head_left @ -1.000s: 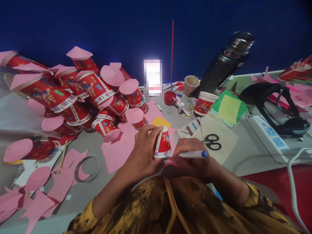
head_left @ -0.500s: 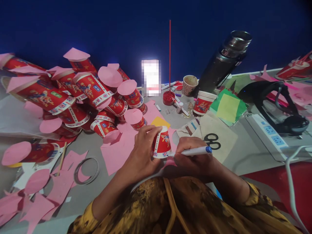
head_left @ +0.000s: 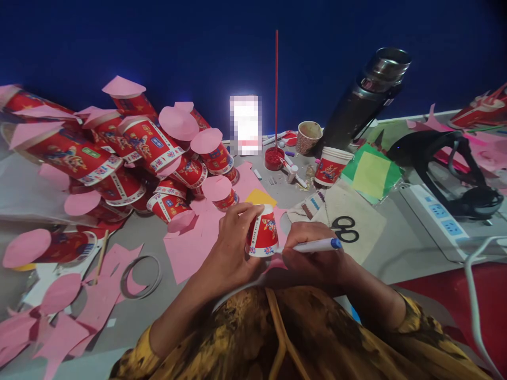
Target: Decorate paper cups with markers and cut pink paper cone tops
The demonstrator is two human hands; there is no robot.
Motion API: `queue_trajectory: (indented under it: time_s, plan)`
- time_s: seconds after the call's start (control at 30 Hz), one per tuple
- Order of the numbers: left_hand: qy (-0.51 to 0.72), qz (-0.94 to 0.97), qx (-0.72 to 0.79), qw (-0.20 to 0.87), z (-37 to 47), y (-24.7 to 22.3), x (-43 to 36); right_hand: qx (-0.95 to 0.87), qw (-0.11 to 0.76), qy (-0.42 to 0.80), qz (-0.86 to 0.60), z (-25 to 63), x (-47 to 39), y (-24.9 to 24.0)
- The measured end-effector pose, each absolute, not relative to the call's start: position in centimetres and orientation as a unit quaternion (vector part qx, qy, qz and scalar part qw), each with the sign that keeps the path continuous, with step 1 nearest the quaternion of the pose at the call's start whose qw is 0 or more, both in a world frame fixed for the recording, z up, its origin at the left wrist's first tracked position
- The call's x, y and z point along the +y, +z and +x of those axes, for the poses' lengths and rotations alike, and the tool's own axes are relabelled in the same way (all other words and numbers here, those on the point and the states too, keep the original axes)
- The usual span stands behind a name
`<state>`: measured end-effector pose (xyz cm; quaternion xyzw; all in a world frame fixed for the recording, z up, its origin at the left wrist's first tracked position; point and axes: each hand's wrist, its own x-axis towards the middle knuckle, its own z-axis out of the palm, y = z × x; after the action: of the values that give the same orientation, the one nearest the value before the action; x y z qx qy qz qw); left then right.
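Note:
Upside down, a red patterned paper cup point(head_left: 265, 232) is gripped by my left hand point(head_left: 237, 243), whose fingers reach over its narrow white base. My right hand point(head_left: 311, 253) is closed round a white marker point(head_left: 317, 245) with a blue end. The marker's other end points at the flowered rim of the cup, on its right side; whether the tip touches is too small to tell. Pink paper point(head_left: 206, 232) lies beneath and left of the cup, with a yellow-orange piece point(head_left: 260, 198) just behind. Black-handled scissors point(head_left: 345, 229) rest right of my right hand.
Many red cups with pink paper tops point(head_left: 150, 142) are heaped at the left. A tape roll point(head_left: 140, 276) lies near pink scraps. Behind stand a red pot point(head_left: 274, 158) with an upright stick, stacked cups point(head_left: 331, 164) and a dark flask point(head_left: 356, 100). A power strip point(head_left: 435, 219) sits right.
The marker and my right hand have shifted very slightly to the left. My left hand still holds the cup in the same place.

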<state>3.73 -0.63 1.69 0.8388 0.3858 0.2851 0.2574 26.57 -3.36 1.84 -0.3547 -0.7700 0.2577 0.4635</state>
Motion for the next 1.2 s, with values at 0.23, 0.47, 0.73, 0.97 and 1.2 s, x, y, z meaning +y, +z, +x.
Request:
queue_trajectory:
  time_s: [0.23, 0.47, 0.73, 0.97, 1.2]
  plan:
    - [0.278, 0.839, 0.383, 0.267, 3.73, 1.71, -0.68, -0.765, 0.481, 0.251, -0.347, 26.62, -3.31, 1.86]
    - [0.269, 0.838, 0.387, 0.275, 3.64, 1.74, -0.78, -0.767, 0.474, 0.264, -0.343, 26.53, -3.44, 1.56]
    - [0.285, 0.835, 0.388, 0.268, 3.67, 1.43, -0.84, -0.771, 0.467, 0.265, -0.342, 26.58, -3.53, 1.8]
    - [0.272, 0.836, 0.393, 0.27, 3.68, 1.54, -0.89, -0.779, 0.454, 0.249, -0.352, 26.63, -3.58, 1.7]
    - [0.269, 0.832, 0.398, 0.277, 3.73, 1.59, -0.83, -0.776, 0.46, 0.246, -0.355, 26.61, -3.58, 1.6]
